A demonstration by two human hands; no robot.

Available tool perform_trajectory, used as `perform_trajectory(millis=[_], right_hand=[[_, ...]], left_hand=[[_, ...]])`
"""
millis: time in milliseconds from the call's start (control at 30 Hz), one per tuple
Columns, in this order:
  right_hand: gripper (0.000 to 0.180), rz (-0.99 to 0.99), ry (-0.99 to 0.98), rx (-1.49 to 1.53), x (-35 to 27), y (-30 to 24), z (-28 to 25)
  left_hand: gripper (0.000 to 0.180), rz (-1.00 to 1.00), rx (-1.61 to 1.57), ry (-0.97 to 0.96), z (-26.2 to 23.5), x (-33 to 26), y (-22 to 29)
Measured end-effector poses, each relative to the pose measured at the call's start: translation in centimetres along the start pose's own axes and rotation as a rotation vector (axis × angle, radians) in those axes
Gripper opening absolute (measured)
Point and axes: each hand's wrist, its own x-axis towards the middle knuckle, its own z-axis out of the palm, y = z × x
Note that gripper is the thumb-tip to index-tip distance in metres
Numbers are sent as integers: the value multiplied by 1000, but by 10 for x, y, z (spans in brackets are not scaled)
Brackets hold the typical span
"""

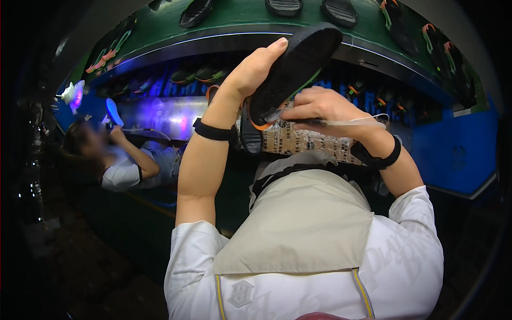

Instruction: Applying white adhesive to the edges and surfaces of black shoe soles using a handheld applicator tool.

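Note:
My left hand [253, 72] is closed around a black shoe sole [298, 64] with orange and green edging, held up and tilted in front of the bench. Its thumb lies along the sole's edge. Close by on the right, my right hand [325, 106] pinches a slim tool [274, 114] whose pale tip is at the orange-edged lower end of the sole. A clear thin tube [368, 124] loops past my right wrist. Below the held sole, another black sole [250, 136] is partly hidden. Fingers cover most of the tool's handle.
A green conveyor surface [234, 21] carries several black soles across the top. More soles stand on a dark shelf [197, 74] under its metal edge. Printed wrapping [314, 140] covers the surface before me. At left, a co-worker [133, 165] holds a blue-lit sole [113, 112].

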Motion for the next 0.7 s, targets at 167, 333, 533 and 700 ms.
perform_trajectory(millis=[167,333,533,700], right_hand=[[29,58,-126,260,-17,15,0],[25,460,273,469,-61,39,8],[19,856,540,653,-106,63,48],[21,908,561,711,-105,72,80]], left_hand=[[68,82,-269,221,-21,-13,-55],[95,139,-840,247,-42,-72,-146],[104,-633,-842,239,-25,-128,-250],[62,-602,-1385,319,25,-117,-300]])
